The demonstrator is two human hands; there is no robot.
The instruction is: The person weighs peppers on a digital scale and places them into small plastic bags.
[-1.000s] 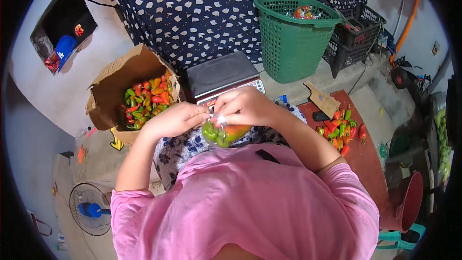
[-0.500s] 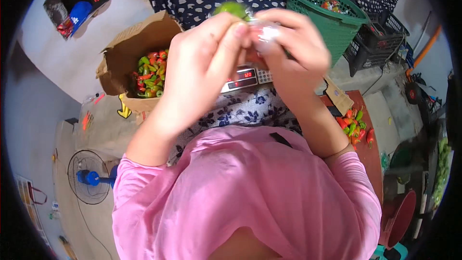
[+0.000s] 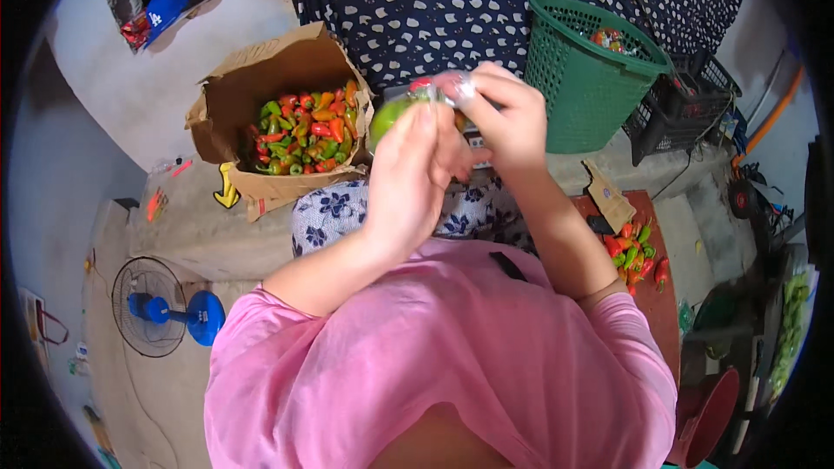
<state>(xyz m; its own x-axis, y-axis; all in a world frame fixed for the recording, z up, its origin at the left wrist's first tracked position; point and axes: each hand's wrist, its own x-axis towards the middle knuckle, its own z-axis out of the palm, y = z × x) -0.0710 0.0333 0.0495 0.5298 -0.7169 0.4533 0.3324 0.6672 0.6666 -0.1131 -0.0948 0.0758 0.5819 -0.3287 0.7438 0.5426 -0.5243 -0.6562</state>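
Both my hands are raised in front of me around a clear plastic bag with peppers inside. A green pepper bulges out beside my left hand, and some red shows at the bag's top. The left fingers are closed on the bag's near part. My right hand pinches the gathered plastic at the right, its fingers bent. The digital scale behind the hands is mostly hidden.
At the left, an open cardboard box holds many red and green peppers. A green basket with bagged goods stands at the back right, beside black crates. More peppers lie on a red board at the right. A fan stands lower left.
Both hands have drawn lower in the picture and nearer my body with the bag. The view has shifted, so more of the box shows; the scale's display is now covered.
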